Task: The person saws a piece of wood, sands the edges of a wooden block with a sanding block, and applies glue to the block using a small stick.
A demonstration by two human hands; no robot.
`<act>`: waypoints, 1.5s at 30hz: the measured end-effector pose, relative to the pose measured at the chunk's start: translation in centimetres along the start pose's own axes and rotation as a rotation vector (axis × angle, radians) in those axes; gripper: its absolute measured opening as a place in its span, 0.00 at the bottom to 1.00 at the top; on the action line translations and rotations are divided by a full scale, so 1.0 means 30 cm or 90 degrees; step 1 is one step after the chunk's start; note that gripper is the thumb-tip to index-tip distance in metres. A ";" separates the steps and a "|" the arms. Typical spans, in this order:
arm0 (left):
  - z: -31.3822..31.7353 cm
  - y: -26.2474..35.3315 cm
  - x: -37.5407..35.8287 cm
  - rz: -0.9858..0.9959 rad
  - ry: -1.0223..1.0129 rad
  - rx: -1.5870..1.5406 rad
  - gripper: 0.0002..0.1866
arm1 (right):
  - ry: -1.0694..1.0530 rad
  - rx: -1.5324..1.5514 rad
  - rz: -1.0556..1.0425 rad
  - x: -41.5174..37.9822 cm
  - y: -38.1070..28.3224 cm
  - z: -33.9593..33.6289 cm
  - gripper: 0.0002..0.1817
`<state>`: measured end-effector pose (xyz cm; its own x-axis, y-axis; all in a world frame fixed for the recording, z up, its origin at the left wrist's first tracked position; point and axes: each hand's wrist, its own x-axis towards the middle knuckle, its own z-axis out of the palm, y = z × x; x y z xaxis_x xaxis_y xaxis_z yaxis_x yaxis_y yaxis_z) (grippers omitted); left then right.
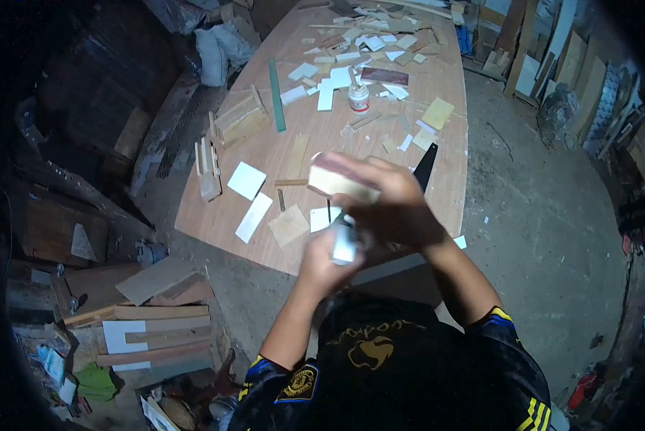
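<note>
Above the near part of the wooden table [293,262], my right hand [398,194] grips a small wooden block [340,178], pale with a reddish-brown upper side. My left hand [326,258], lower and to the left, is wrapped round a blurred, shiny grey object [344,241] that I cannot make out. Its upper end is close to my right hand, and whether they touch is unclear. Beneath the hands lie a pale wood square [288,225] and a white piece [321,218], partly hidden.
A black saw blade [425,169] lies right of my hands. Farther back stand a white jar [359,99] and many scraps. A green strip [276,97] and wooden frames [242,118] are at the left. Boards [157,337] are stacked on the floor at the lower left.
</note>
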<state>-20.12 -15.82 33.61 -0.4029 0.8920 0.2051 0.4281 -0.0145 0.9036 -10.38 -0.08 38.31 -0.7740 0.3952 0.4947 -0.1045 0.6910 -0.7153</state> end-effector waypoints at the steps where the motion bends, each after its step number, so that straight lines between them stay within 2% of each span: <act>1: -0.030 0.019 0.024 -0.001 0.046 -0.007 0.06 | 0.016 0.030 0.013 0.007 0.007 -0.041 0.30; 2: -0.064 0.024 0.030 -0.012 0.098 -0.014 0.06 | 0.101 0.094 0.016 0.003 -0.002 -0.067 0.30; 3: -0.088 0.008 0.020 -0.038 0.085 -0.029 0.04 | 0.140 0.249 0.189 0.011 -0.084 -0.122 0.30; 4: -0.097 0.004 0.009 -0.045 0.100 -0.022 0.04 | 0.215 0.339 0.161 0.021 -0.112 -0.145 0.30; 5: -0.100 0.005 0.004 0.003 0.066 -0.019 0.04 | 0.234 0.284 0.150 0.019 -0.106 -0.165 0.31; 6: -0.104 0.005 0.002 0.054 0.030 -0.017 0.04 | 0.234 0.244 0.148 0.017 -0.116 -0.176 0.32; 8: -0.109 -0.008 0.003 0.062 0.024 -0.014 0.04 | 0.217 0.293 0.137 0.008 -0.129 -0.162 0.31; 10: -0.100 -0.022 0.010 0.049 0.001 -0.145 0.05 | 0.179 0.328 0.155 -0.009 -0.137 -0.138 0.32; 11: -0.088 -0.023 -0.001 -0.080 -0.031 -0.382 0.06 | 0.173 0.337 0.151 -0.024 -0.127 -0.120 0.32; 12: -0.085 -0.022 -0.001 -0.079 -0.027 -0.381 0.06 | 0.166 0.317 0.149 -0.030 -0.136 -0.105 0.32; 14: -0.086 -0.021 -0.004 -0.131 -0.083 -0.701 0.03 | 0.134 0.325 0.152 -0.046 -0.126 -0.088 0.32; 18: -0.093 -0.001 0.005 -0.153 -0.037 -0.761 0.03 | 0.134 0.318 0.157 -0.060 -0.115 -0.071 0.32; 21: -0.100 -0.026 0.003 -0.183 -0.023 -0.835 0.08 | 0.122 0.293 0.159 -0.068 -0.115 -0.065 0.32; 24: -0.104 -0.004 0.016 -0.177 0.057 -0.874 0.10 | 0.119 0.331 0.179 -0.075 -0.119 -0.050 0.32; 25: -0.107 -0.015 0.014 -0.180 0.079 -0.869 0.19 | 0.110 0.323 0.169 -0.079 -0.118 -0.042 0.32; 26: -0.111 -0.014 0.010 -0.178 0.083 -0.869 0.19 | 0.101 0.316 0.159 -0.084 -0.119 -0.034 0.32; 29: -0.117 -0.001 0.000 -0.131 0.049 -0.883 0.40 | 0.087 0.281 0.135 -0.092 -0.130 -0.006 0.33; 32: -0.117 0.015 -0.010 -0.129 0.025 -0.830 0.40 | 0.079 0.207 0.070 -0.087 -0.148 0.015 0.35; 33: -0.112 0.013 -0.015 -0.129 0.023 -0.831 0.40 | 0.084 0.101 0.010 -0.077 -0.151 0.018 0.35; 34: -0.107 0.011 -0.021 -0.130 0.063 -0.813 0.40 | 0.085 0.099 0.012 -0.078 -0.156 0.028 0.35; 36: -0.084 0.034 -0.025 -0.133 0.097 -0.796 0.40 | 0.009 -0.257 -0.182 -0.083 -0.163 0.068 0.27; 38: -0.042 0.101 -0.016 -0.138 0.338 -0.553 0.38 | 0.032 -0.226 -0.138 -0.077 -0.166 0.130 0.25; 39: -0.049 0.019 -0.050 -0.143 0.258 -0.617 0.36 | 0.028 -0.204 -0.118 -0.062 -0.173 0.136 0.25; 40: -0.058 0.022 -0.051 -0.144 0.256 -0.620 0.36 | 0.024 -0.181 -0.101 -0.044 -0.174 0.140 0.26; 42: -0.086 0.030 -0.047 -0.199 0.211 -0.529 0.38 | 0.035 -0.239 -0.140 0.002 -0.138 0.148 0.28; 43: -0.129 0.015 -0.059 -0.192 0.054 -0.713 0.40 | 0.122 -0.203 -0.126 0.023 -0.127 0.138 0.30; 44: -0.139 0.012 -0.056 -0.192 0.062 -0.711 0.40 | 0.210 -0.165 -0.110 0.032 -0.123 0.131 0.32; 45: -0.149 0.017 -0.049 -0.183 0.113 -0.760 0.40 | 0.206 -0.158 -0.113 0.033 -0.137 0.119 0.32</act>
<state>-22.92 -19.17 35.46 -0.5046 0.8583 -0.0934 -0.6603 -0.3139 0.6823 -12.94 -4.69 39.97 -0.5188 0.3995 0.7558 -0.0342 0.8737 -0.4853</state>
